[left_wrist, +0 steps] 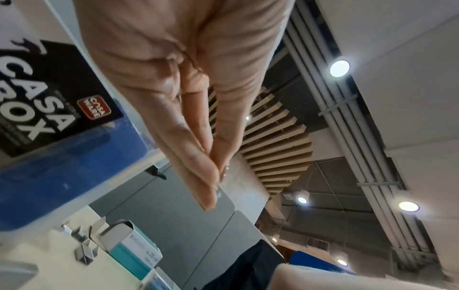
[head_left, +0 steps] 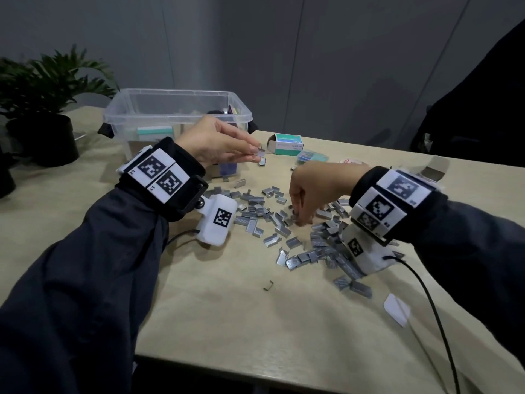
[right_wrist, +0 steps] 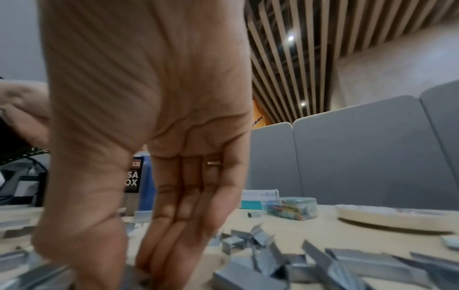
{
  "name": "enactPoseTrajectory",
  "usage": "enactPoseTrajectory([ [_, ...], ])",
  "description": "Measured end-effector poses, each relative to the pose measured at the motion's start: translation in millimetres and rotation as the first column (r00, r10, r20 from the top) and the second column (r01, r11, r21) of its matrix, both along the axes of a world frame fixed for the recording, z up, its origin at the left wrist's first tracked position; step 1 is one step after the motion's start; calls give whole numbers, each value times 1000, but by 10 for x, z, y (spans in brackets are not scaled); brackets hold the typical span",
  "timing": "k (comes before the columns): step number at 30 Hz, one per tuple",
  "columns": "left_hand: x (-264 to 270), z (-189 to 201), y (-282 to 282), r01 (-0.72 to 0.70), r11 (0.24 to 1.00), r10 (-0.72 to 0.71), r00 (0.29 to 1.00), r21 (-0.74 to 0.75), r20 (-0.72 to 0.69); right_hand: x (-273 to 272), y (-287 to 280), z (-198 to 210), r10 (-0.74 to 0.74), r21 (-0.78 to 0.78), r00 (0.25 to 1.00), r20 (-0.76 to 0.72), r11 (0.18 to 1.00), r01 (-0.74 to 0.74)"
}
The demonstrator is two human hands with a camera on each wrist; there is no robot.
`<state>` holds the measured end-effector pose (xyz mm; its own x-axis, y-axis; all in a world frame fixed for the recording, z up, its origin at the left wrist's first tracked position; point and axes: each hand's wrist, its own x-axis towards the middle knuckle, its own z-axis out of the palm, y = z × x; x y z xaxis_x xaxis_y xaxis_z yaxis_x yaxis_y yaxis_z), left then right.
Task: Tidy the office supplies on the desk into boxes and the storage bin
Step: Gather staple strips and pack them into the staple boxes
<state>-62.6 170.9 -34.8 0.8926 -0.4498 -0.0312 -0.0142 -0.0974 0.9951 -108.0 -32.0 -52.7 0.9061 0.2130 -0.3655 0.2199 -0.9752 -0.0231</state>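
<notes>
Our left hand (head_left: 218, 143) pinches a staple strip (head_left: 260, 151) just left of the open staple box (head_left: 285, 144), its mouth facing the strip; right hand (head_left: 308, 191) pinches into the staple pile (head_left: 298, 234).

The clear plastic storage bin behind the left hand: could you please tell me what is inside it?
Inside the clear plastic storage bin are a teal-and-white box and blue and purple items. The left hand covers the middle, so anything there is hidden.

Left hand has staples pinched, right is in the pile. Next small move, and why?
Probably carry the left hand rightward to the open staple box and slide its staple strip in: the grip already holds it just short of the box's open end. Meanwhile the right hand gathers from the loose staples.
</notes>
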Motion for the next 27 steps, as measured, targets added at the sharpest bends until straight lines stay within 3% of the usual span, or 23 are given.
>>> enactPoseTrajectory([
  [3, -36, -13, -27, -5, 999, 2, 998, -50, -64, 17, 20, 6, -27, 4, 1000, -2, 1000, 27],
  [7, -65, -22, -37, -20, 997, 14, 998, -80, -68, 4, -65, 95, -125, 189, 990, 60, 976, 112],
  [11, -70, -37, -63, -80, 994, 75, 995, -69, -66, -21, -216, 219, -248, 527, 968, 28, 827, 197],
  [14, -95, -47, -86, -78, 993, 72, 995, -86, -63, -47, -270, 305, -273, 703, 956, 105, 700, 123],
  [16, -119, -47, -100, -62, 993, 56, 997, -99, -60, -67, -259, 339, -287, 720, 916, 280, 694, -3],
  [19, -152, -46, -123, -42, 992, 36, 998, -119, -52, -72, -206, 344, -251, 637, 829, 499, 755, -155],
  [27, -123, -98, -166, -77, 980, 79, 997, -182, 6, -44, -101, 299, -201, 578, 811, 549, 792, -194],
])
